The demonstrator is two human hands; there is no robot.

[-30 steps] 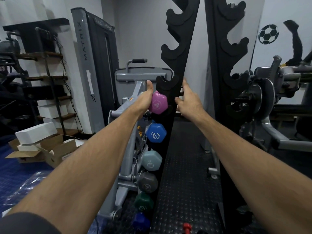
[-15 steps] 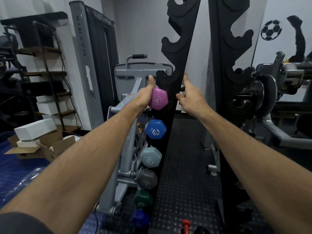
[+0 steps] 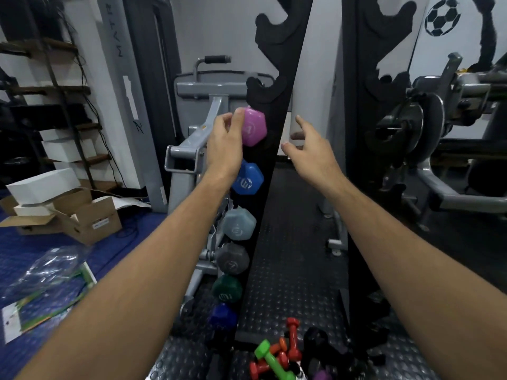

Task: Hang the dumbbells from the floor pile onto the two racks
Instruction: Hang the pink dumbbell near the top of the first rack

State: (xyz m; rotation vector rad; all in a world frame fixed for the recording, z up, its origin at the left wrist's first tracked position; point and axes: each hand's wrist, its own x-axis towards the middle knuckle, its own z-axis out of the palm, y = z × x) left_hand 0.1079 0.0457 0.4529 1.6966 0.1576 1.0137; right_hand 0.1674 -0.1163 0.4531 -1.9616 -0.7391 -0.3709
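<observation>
The pink dumbbell (image 3: 254, 127) sits in a hook of the left black rack (image 3: 277, 171), above blue (image 3: 248, 179), pale grey (image 3: 239, 224), dark grey (image 3: 233, 259), green (image 3: 227, 289) and dark blue (image 3: 222, 317) dumbbells. My left hand (image 3: 225, 142) has loosely bent fingers, and its thumb tip touches the pink head's left side. My right hand (image 3: 311, 146) hovers with spread fingers to the right of that rack, touching nothing. The right black rack (image 3: 356, 149) shows bare hooks. The floor pile (image 3: 277, 357) holds green, red, orange, black and purple dumbbells.
A grey exercise machine (image 3: 192, 157) stands right behind the left rack. Cardboard and white boxes (image 3: 68, 212) and a plastic bag (image 3: 52, 272) lie on the blue floor at left. A plate-loaded machine (image 3: 428, 127) fills the right side.
My right hand has come off the rack and drawn back. My left hand has loosened on the pink dumbbell, which stays in its hook. The view has tipped down, showing the floor pile.
</observation>
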